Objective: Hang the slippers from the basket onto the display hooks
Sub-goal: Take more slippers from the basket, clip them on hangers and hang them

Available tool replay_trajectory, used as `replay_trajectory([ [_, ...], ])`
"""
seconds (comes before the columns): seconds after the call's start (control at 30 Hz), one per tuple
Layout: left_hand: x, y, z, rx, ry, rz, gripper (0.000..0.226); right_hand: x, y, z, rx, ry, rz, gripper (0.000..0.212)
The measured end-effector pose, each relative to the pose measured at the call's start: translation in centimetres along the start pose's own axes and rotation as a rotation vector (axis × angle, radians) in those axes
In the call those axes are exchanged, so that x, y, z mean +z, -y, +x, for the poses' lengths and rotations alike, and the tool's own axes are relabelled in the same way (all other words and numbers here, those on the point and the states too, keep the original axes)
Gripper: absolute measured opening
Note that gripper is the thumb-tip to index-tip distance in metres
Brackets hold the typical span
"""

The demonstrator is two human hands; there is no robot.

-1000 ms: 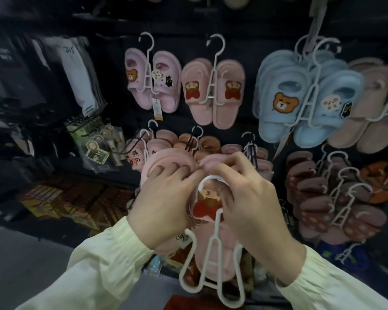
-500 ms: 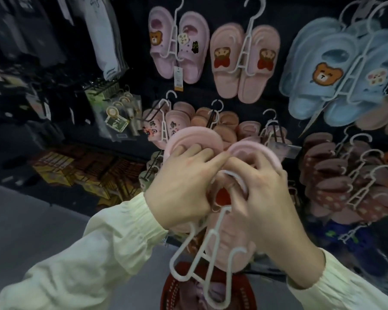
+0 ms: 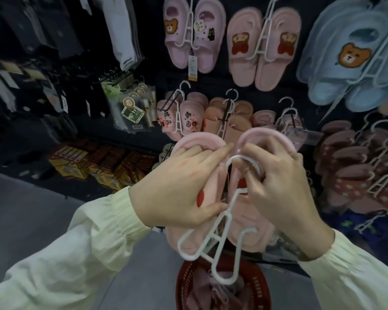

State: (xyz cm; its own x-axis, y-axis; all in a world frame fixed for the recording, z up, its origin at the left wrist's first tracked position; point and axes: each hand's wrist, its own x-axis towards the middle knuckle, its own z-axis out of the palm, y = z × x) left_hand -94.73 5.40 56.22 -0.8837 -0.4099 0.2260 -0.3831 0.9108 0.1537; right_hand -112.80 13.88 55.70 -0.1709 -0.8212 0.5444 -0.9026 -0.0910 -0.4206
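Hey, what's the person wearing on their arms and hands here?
Long, loose, pale cream-yellow sleeves cover both arms; the left sleeve and right sleeve gather at the wrist. The left hand and right hand are bare: no gloves, rings or watch visible.

1. Left sleeve, on the left of the red basket: long, loose, pale cream-yellow cloth with soft folds.
2. Right sleeve, on the right of the basket: the same cloth.
3. Both cuffs are gathered at the wrist.
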Motion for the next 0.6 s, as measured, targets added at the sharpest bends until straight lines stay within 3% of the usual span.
replay_trajectory([
  [0.23,-0.1,0.2,-2.0,0.015,0.022,-0.02,0.122,0.2,0.2,1.5,-0.024,-0.067,-0.009,0.014],
  [0.37,0.1,0.1,-2.5,0.019,-0.029,0.119,0.129,0.5,0.3,2.3,-0.022,-0.07,-0.026,0.011],
  [0.6,0.0,0.5,-3.0,-0.022,-0.071,0.354,0.106,0.3,0.6,3.8,-0.049,-0.107,-0.049,0.009],
])
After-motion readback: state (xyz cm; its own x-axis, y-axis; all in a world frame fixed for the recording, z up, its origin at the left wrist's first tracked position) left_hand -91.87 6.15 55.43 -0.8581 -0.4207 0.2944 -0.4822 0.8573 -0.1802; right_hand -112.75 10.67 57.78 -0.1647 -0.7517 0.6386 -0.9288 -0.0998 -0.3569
